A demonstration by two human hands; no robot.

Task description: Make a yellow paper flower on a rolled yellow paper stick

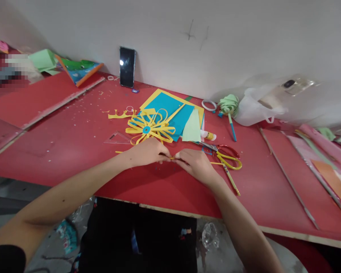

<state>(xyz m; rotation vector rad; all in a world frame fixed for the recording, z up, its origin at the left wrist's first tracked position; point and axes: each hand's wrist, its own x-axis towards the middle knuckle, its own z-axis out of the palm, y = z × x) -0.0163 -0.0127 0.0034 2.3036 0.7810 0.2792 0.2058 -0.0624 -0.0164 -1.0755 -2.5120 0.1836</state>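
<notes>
Both forearms reach in over the near edge of the red table (pixel 74 136), and the left hand (pixel 147 151) and right hand (pixel 194 163) meet fingertip to fingertip, each pinched on a thin yellow paper strip (pixel 172 158) held between them just above the tabletop. Just beyond lies a yellow looped paper flower (pixel 149 127) on blue sheets (pixel 170 110). Yellow-handled scissors (pixel 226 157) lie right of the right hand.

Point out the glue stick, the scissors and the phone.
glue stick (pixel 208 135), head view, on its white body.
scissors (pixel 229 158), head view, on the yellow handle loop.
phone (pixel 127 67), head view, on its dark screen.
</notes>
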